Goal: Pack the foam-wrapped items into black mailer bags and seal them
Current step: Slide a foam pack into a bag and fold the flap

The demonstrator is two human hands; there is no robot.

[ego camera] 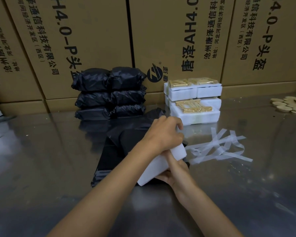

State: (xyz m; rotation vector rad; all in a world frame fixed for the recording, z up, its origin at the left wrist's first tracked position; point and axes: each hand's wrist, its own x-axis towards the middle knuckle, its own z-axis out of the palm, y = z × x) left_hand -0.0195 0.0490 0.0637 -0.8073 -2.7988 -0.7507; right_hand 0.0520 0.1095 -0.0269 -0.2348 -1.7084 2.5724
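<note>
A white foam-wrapped item (158, 164) lies tilted on top of a flat black mailer bag (114, 151) spread on the shiny metal surface (41, 159), near the middle of the view, and both hands are on it. The left hand (162, 135) curls over the item's far end, fingers (179, 124) bent down round the top edge where the foam meets the bag's mouth, which looks like a hold meant to steer the block into the opening or draw the plastic over it. The right hand (175, 170) grips the near end from the side and below, thumb along the foam, probably to push it forward (how far its lower fingers wrap underneath is hidden by the block). So both hands are closed on the same item, and most of it is outside the bag, so I judge the packing of this one to be in its early part. Behind, against the printed cardboard boxes (92, 40), six sealed black parcels (110, 93) are stacked as finished work, and just to their right a pile of foam blocks (194, 101) with gold-coloured packets taped on top waits within easy reach. Peeled seal strips (217, 147) lie loose on the surface just right of the hands, and pale round discs (290, 105) sit at the far right edge.
</note>
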